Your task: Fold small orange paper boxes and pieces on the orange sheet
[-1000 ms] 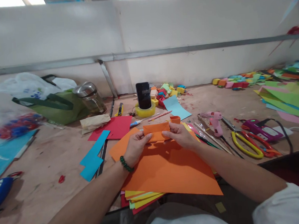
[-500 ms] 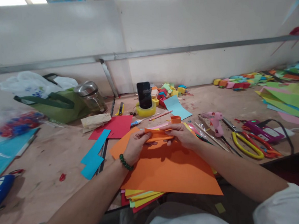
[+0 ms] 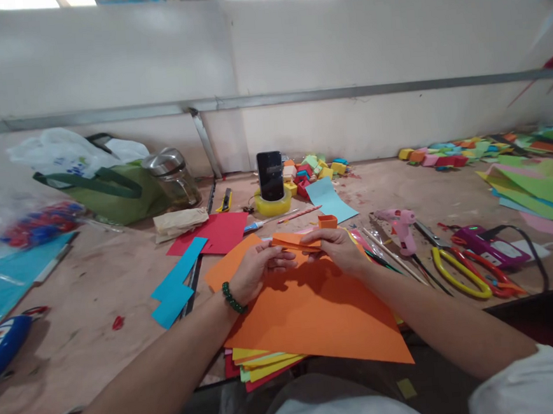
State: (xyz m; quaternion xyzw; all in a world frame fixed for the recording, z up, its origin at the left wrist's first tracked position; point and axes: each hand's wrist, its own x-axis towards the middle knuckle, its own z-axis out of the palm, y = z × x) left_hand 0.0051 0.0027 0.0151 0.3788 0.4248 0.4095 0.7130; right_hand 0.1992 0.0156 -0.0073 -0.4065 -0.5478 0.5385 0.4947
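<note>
A small folded strip of orange paper (image 3: 296, 242) is held between my two hands. My left hand (image 3: 257, 269), with a green bead bracelet at the wrist, pinches the strip's left end between thumb and fingers. At the other end my right hand (image 3: 340, 250) grips it the same way. Beneath both hands lies a large orange sheet (image 3: 314, 325), on top of a stack of coloured paper (image 3: 269, 360) that reaches past the table edge. A little folded orange paper box (image 3: 327, 221) stands just beyond my right hand.
A pink glue gun (image 3: 404, 229), yellow- and red-handled scissors (image 3: 461, 272) and a purple power adapter (image 3: 490, 247) lie at right. Blue paper pieces (image 3: 174, 304) and a red sheet (image 3: 225, 230) are at left. A phone (image 3: 271, 175) stands in a tape roll (image 3: 273, 204).
The orange strip now looks flatter and tilts down to the right. My fingers have shifted slightly along it, and the whole view has moved a little.
</note>
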